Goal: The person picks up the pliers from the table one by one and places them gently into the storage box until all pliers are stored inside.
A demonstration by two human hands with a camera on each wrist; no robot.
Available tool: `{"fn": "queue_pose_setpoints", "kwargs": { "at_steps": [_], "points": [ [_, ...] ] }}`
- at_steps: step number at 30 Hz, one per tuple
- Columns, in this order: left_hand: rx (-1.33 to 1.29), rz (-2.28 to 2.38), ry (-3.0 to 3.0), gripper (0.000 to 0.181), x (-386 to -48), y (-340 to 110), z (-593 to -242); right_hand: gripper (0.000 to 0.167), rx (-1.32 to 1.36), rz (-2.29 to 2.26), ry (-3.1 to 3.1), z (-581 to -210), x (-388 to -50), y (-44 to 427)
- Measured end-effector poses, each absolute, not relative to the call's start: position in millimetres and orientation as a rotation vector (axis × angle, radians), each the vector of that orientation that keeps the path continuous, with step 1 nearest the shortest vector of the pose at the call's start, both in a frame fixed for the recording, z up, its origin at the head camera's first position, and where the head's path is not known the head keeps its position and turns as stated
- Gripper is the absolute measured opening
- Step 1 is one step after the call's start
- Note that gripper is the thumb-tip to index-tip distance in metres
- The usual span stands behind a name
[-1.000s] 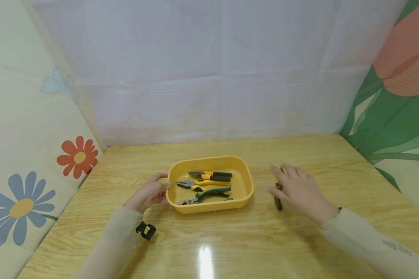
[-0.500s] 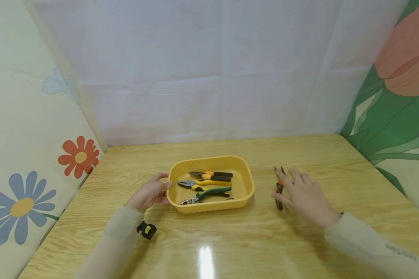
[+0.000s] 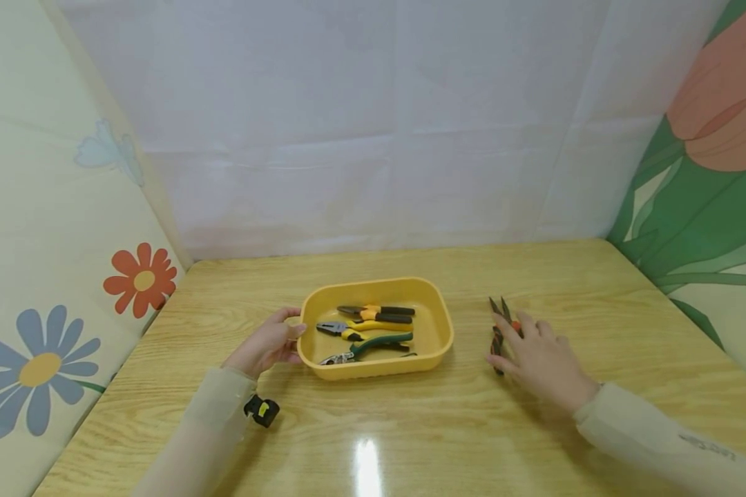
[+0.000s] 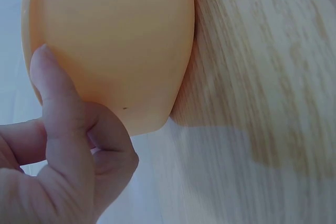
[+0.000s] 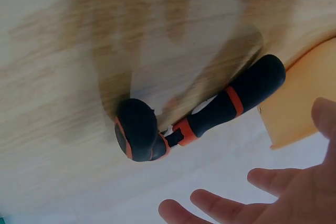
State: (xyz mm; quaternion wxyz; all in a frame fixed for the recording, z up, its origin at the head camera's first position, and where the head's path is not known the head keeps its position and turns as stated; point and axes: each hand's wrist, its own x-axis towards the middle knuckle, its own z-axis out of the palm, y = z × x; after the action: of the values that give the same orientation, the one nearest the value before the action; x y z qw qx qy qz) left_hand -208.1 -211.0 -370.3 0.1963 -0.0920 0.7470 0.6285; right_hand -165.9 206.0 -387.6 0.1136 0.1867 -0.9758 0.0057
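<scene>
My left hand [image 3: 267, 345] grips the left end of a yellow plastic bin [image 3: 438, 324]; in the left wrist view its thumb [image 4: 58, 77] lies over the rim. Inside lie pliers with orange-and-black handles [image 3: 379, 310], yellow-handled pliers [image 3: 373, 325] and green-handled pliers [image 3: 379, 341], with more tool parts partly hidden beneath. To the bin's right, long-nose pliers [image 3: 498, 342] with black-and-red handles rest on the table, their jaws spread. My right hand [image 3: 547, 362] hovers over them, covering part of one handle. In the right wrist view its fingers [image 5: 220, 205] are spread, apart from the handles [image 5: 257, 85].
The wood-grain table [image 3: 447, 442] carries everything. Beside the left sleeve is a small black object [image 3: 262, 410] with a yellow patch. A white cloth [image 3: 379, 138] hangs behind the table, with flower-printed panels [image 3: 37, 373] at both sides.
The right hand has moved slightly toward me and right, showing the long-nose pliers' tips more fully. Their jaws look wider apart. The left hand and bin have stayed put.
</scene>
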Motion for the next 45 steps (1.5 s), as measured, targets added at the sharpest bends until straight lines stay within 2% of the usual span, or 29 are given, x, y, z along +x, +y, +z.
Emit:
{"fn": "queue_pose_setpoints", "kwargs": {
  "at_steps": [10,24,30,40,45],
  "points": [
    [-0.235,1.759,2.108,0.044,-207.1,-210.9,-370.7,0.071,0.485,0.116,-2.976,-394.8,-168.5,205.7],
    [-0.244,1.754,2.114,0.044,-207.2,-210.8,-370.7,0.082,0.444,0.288,-3.088,-400.9,-176.6,209.4],
    [-0.232,1.760,2.108,0.045,-206.6,-210.7,-370.2,0.076,0.448,0.322,-3.112,-399.1,-177.7,207.9],
    [-0.234,1.772,2.101,0.044,-206.8,-211.5,-370.3,0.053,0.482,0.324,-3.126,-394.5,-180.2,206.0],
    [-0.234,1.776,2.093,0.043,-206.8,-211.4,-370.3,0.053,0.475,0.349,-3.121,-394.4,-179.2,205.1]
  ]
}}
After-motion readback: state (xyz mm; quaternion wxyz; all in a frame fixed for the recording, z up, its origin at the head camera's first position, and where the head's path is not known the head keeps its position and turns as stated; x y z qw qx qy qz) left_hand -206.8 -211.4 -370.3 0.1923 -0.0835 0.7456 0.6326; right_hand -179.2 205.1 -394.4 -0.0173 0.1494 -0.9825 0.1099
